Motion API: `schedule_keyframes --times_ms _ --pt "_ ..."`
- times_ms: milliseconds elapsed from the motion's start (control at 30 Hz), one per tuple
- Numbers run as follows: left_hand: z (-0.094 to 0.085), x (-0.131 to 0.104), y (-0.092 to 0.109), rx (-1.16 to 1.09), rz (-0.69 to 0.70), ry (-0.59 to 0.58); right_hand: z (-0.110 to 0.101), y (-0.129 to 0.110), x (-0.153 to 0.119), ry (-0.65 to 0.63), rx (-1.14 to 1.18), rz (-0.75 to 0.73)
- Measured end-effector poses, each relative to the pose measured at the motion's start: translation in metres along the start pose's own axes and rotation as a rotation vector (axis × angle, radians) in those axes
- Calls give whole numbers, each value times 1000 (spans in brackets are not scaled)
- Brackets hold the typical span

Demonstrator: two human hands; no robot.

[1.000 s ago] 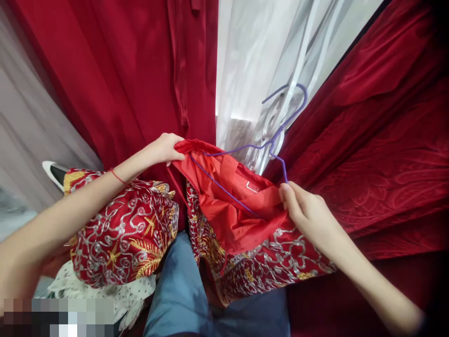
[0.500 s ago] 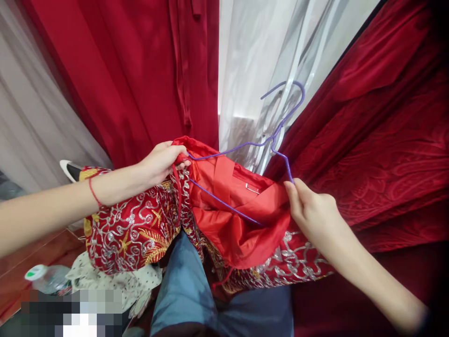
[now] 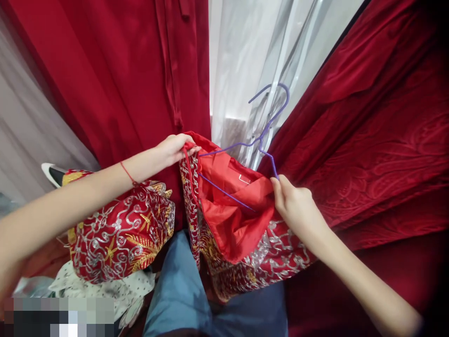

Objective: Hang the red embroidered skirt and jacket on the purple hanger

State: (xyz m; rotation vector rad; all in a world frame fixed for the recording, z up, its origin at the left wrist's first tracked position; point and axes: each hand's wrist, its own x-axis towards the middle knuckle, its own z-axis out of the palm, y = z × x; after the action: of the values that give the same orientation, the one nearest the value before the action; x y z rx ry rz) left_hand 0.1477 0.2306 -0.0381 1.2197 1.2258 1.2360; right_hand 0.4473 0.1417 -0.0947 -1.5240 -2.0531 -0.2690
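A purple wire clothes hanger [image 3: 268, 126] sits partly inside the opening of a red garment [image 3: 228, 220]. Its hook points up, and its lower bar crosses the shiny red lining. Silver and gold embroidery covers the garment's outside. At the left of the opening, my left hand [image 3: 178, 149] is closed on the garment's edge, beside one end of the hanger; a thin red cord hangs below the fingers. My right hand [image 3: 294, 199] pinches the hanger's right arm together with the garment's right edge. The garment lies over my legs [image 3: 178, 290].
Another embroidered section [image 3: 119, 234] bulges at the left; whether it joins the garment is unclear. Below it lies a white dotted cloth [image 3: 105, 288]. Dark red fabric hangs at left [image 3: 115, 70] and right [image 3: 386, 154], with sheer white fabric [image 3: 235, 65] between.
The garment's opening has become narrower as my hands come slightly closer together. A gap has opened between the left embroidered section and the part under my left hand. The view has shifted slightly.
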Motion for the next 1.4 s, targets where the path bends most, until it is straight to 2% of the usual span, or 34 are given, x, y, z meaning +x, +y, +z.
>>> schedule_keyframes --times_ms 100,133,200,300,367,433,500,533,600,667,733,767,800,833,900,1000,1067,1133,1267,1333,1400 --pt "3 13 -3 -92 -83 32 9 3 7 2 28 0" --pt "4 14 -5 -55 -99 1 11 4 9 6 40 -4" --pt "0 18 -7 60 -106 -87 13 9 12 7 72 -19" --pt "-26 31 -2 281 -42 -285 12 16 14 4 118 -34" --pt "-49 43 2 464 109 -374 11 19 14 12 130 -40" --pt "-66 55 0 612 359 -364 11 20 14 23 130 -58" --pt "-71 63 -7 686 585 -377 14 20 14 41 118 -92" --pt "-69 65 -13 710 645 -424 17 22 14 61 101 -108" --pt "-61 66 -24 745 652 -547 24 27 13 160 51 -132" --pt "-53 64 -33 769 609 -586 31 38 11 357 16 -180" --pt "-48 61 -38 786 614 -523 37 54 8 614 7 -398" --pt "-47 59 -40 788 633 -484 39 62 6 698 -11 -569" --pt "-46 57 -40 786 652 -456 39 70 4 726 -47 -750" --pt "-46 56 -41 782 659 -441 37 75 2 699 -102 -911" --pt "-45 56 -42 770 638 -436 30 80 -2 522 -234 -1112" --pt "-44 58 -43 740 596 -422 14 73 -6 269 -305 -1274" --pt "-42 57 -43 719 589 -400 7 64 -8 193 -297 -1341" --pt "-40 55 -44 703 577 -375 7 53 -11 180 -323 -1311" --pt "-37 47 -46 646 541 -330 28 22 -21 217 -369 -1091" --pt "-36 43 -47 605 539 -316 38 6 -22 189 -301 -972" --pt "-35 39 -48 569 527 -308 38 -6 -16 165 -132 -795"
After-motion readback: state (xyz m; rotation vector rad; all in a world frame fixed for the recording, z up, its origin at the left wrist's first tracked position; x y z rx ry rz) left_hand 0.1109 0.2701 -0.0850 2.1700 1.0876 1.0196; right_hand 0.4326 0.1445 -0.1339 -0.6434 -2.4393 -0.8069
